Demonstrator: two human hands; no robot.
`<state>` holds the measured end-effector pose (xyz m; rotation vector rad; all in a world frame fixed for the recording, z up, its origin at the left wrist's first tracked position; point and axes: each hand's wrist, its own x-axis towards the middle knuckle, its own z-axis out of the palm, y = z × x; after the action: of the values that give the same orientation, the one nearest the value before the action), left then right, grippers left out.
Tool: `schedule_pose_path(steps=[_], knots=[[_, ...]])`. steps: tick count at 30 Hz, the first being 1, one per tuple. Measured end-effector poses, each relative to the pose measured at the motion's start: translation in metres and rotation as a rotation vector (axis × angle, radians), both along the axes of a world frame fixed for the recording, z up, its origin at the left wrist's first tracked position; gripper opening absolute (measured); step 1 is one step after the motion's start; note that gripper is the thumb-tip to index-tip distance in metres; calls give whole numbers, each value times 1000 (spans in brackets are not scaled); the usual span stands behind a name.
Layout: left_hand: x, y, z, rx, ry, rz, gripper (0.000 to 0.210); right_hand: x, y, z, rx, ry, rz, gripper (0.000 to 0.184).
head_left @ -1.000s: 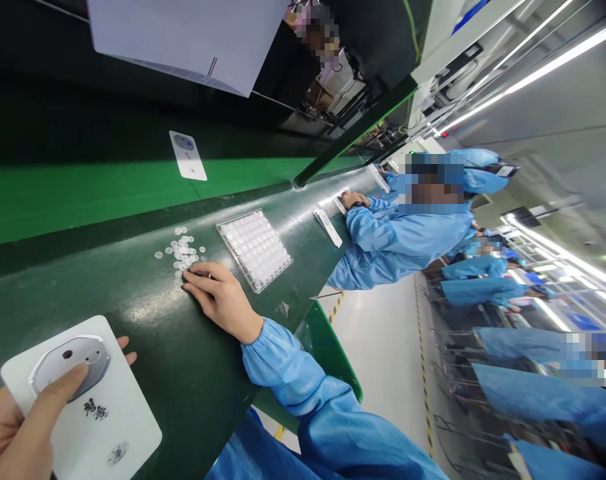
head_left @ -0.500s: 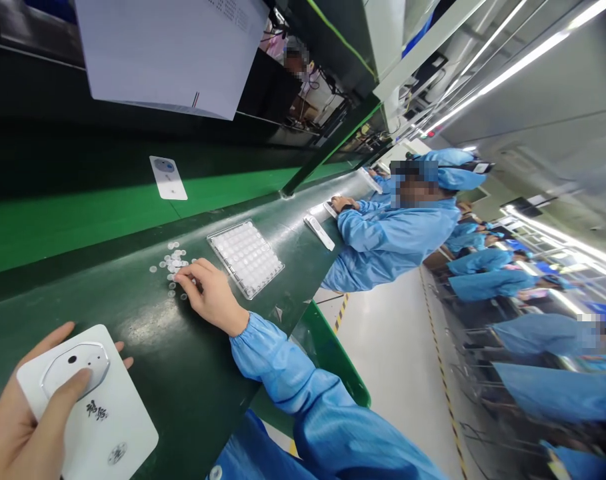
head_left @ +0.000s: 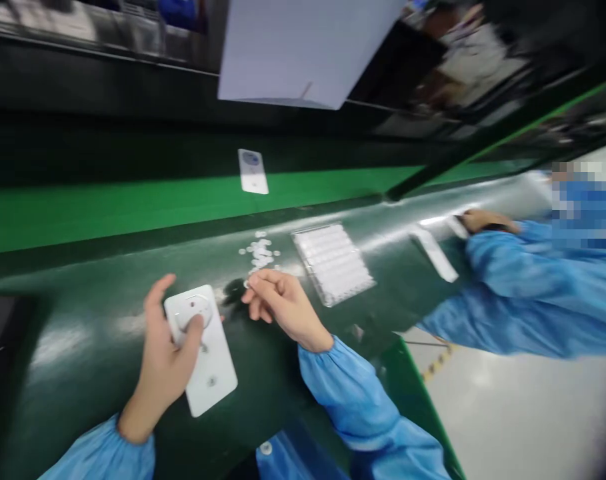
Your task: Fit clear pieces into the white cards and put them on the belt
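My left hand (head_left: 163, 363) grips a white rectangular device (head_left: 203, 350), thumb resting on its grey oval face. My right hand (head_left: 277, 303) hovers just right of the device with fingertips pinched together, close to a scatter of small white discs (head_left: 259, 252) on the dark green bench; the frame is too blurred to show whether a disc sits between the fingers. A clear tray (head_left: 334, 263) of more small white parts lies right of the discs.
A second white device (head_left: 253, 171) lies on the bright green belt (head_left: 83, 210) behind. A white sheet (head_left: 303, 50) hangs above. At the right a co-worker's blue sleeve (head_left: 523, 280) and hand (head_left: 485, 220) rest on the bench by a white strip (head_left: 435, 253).
The view has swung left and blurred. My right hand lifted off the disc pile and drew toward the device, which my left hand brought closer to the middle.
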<state>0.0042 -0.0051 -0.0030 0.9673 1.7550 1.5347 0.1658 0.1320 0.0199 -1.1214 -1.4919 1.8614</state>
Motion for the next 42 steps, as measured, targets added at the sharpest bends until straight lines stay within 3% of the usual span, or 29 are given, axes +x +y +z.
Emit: schedule_pose_path(steps=[3,5,13,20,22,27,42], knots=[[0,-3,-4,-57,78,-75,33,-9,-22,2,-47,35,33,37],[1,-3,-4,-54,113,-89,25,-16,-33,1,-52,35,52,38],[5,1,-3,98,18,-66,14,-23,-48,-1,-68,-10,81,44],[4,-2,-6,97,15,-117,16,-15,-39,9,128,-85,185,35],[4,-3,-5,59,2,-129,25,-13,-37,11,200,-125,190,33],[5,-5,-6,-13,-153,-167,75,-12,-41,7,395,-203,126,26],[6,-5,-5,10,-160,-119,102,-19,-48,4,639,-314,158,21]])
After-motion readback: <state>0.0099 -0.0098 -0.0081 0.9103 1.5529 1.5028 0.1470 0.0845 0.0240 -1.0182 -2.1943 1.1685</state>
